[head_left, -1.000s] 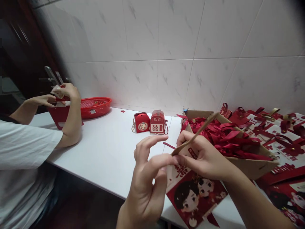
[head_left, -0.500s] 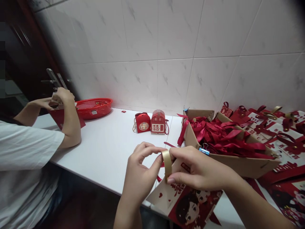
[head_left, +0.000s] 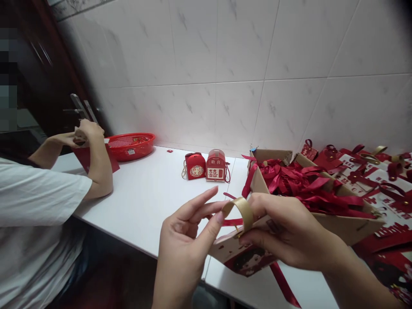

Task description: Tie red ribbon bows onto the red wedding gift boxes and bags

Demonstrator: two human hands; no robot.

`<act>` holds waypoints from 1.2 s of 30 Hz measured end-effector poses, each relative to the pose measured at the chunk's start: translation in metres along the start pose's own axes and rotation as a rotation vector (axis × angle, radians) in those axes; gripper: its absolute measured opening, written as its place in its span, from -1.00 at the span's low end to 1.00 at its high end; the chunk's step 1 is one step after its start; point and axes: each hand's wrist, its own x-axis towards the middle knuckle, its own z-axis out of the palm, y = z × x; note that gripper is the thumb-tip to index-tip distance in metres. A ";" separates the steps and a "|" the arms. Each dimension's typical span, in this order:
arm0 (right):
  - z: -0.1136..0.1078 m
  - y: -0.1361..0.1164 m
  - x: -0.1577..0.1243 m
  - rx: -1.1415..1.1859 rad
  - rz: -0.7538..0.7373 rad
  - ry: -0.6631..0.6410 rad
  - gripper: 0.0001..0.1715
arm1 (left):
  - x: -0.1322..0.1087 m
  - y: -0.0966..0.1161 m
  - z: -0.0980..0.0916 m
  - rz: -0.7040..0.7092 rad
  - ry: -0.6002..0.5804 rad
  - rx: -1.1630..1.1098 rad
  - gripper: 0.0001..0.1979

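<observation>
A gold ribbon handle arches in a loop above a small red and white gift bag with a cartoon figure. My left hand pinches the near end of the ribbon between thumb and a finger, its index finger raised. The other side of the loop and the top of the bag are gripped by my right hand, thumb in front. A gold stud shows under the loop. The bag is tilted, so its front faces mostly downward. Behind it, a strip of red ribbon is partly hidden.
An open cardboard box full of red ribbons stands at right, beside piled gift bags. Two small red boxes stand near the wall. At left, a co-worker's hands hold a red bag by a red basket.
The bag has tipped, its front turning from facing up toward me to mostly downward. The gold ribbon has opened into a wider arch, and my right hand has shifted slightly right.
</observation>
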 end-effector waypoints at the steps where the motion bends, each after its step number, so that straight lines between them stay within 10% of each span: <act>1: -0.001 0.000 0.000 0.021 0.009 -0.003 -0.94 | -0.001 0.000 0.000 -0.002 -0.006 -0.016 -0.62; 28: -0.005 0.011 0.000 0.096 -0.031 0.007 -0.75 | -0.017 0.009 0.013 0.148 -0.069 0.094 -0.71; 36: -0.006 0.012 -0.004 0.061 -0.128 0.088 -0.73 | -0.022 0.002 0.012 0.379 -0.131 0.219 -0.54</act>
